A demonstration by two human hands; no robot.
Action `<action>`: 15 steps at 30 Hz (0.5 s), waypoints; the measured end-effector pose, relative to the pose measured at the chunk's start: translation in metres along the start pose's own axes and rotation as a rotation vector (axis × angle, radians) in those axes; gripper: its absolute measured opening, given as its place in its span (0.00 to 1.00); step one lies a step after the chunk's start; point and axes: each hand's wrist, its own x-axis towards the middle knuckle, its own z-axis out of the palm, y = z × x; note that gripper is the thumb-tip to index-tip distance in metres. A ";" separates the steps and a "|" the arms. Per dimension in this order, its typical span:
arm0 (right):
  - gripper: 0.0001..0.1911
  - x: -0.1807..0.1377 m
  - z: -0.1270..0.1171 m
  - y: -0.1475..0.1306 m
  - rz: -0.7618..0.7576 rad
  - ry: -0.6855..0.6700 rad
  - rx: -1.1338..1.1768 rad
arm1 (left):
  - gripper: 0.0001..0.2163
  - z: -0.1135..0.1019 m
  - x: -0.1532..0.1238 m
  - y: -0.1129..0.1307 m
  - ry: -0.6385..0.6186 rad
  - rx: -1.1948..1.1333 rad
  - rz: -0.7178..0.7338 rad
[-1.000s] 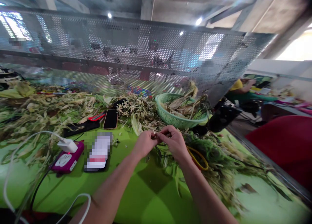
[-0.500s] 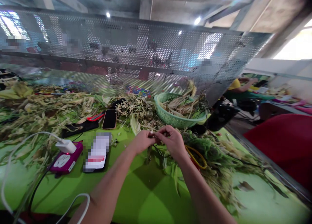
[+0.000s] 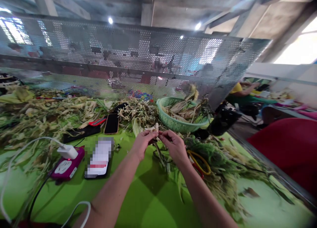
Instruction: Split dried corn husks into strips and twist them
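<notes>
My left hand (image 3: 141, 143) is closed in a pinch around a small pale strip of dried plant (image 3: 156, 127), which pokes up past the fingertips. Facing it, my right hand (image 3: 175, 146) also has thumb and finger pressed together, nearly touching the left fingers. What sits in that right pinch is too small to make out. Dark dry stalks (image 3: 162, 158) hang just below the two hands, over the green table (image 3: 148, 205). Behind them stands a light green plastic basket (image 3: 170, 120) with dried husks (image 3: 178, 114) in it.
Dried plant matter (image 3: 61, 112) covers the table's back and left. At left lie a phone with a lit screen (image 3: 100, 157), a dark phone (image 3: 111, 124) and a purple power bank (image 3: 66, 167) with white cable. Green fibres (image 3: 215, 155) and a yellow loop (image 3: 204, 165) lie right. A perforated metal partition (image 3: 123, 56) stands behind.
The pale strip now shows standing above my left fingertips, where before only a small light bit showed. My hands stay close together; the view has tilted slightly upward.
</notes>
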 end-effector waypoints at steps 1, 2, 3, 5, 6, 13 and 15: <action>0.12 0.000 -0.001 -0.001 0.004 0.005 0.000 | 0.15 0.000 0.000 0.000 -0.002 0.002 -0.001; 0.12 0.001 -0.001 -0.003 0.010 0.015 -0.008 | 0.15 -0.001 0.000 0.001 -0.002 0.004 -0.004; 0.11 0.001 -0.002 -0.004 0.014 0.031 -0.023 | 0.14 -0.001 0.000 0.001 0.000 0.005 -0.007; 0.11 0.001 -0.003 -0.007 0.011 0.072 -0.062 | 0.14 -0.002 0.001 0.001 -0.003 0.007 -0.010; 0.11 0.001 -0.004 -0.008 0.003 0.091 -0.080 | 0.14 -0.002 0.002 0.001 -0.008 0.006 -0.009; 0.09 0.000 -0.007 -0.002 -0.020 0.162 -0.111 | 0.15 -0.006 0.003 0.002 -0.065 0.046 -0.037; 0.09 0.001 -0.007 -0.001 -0.029 0.154 -0.133 | 0.15 -0.008 0.005 0.001 -0.056 0.069 -0.024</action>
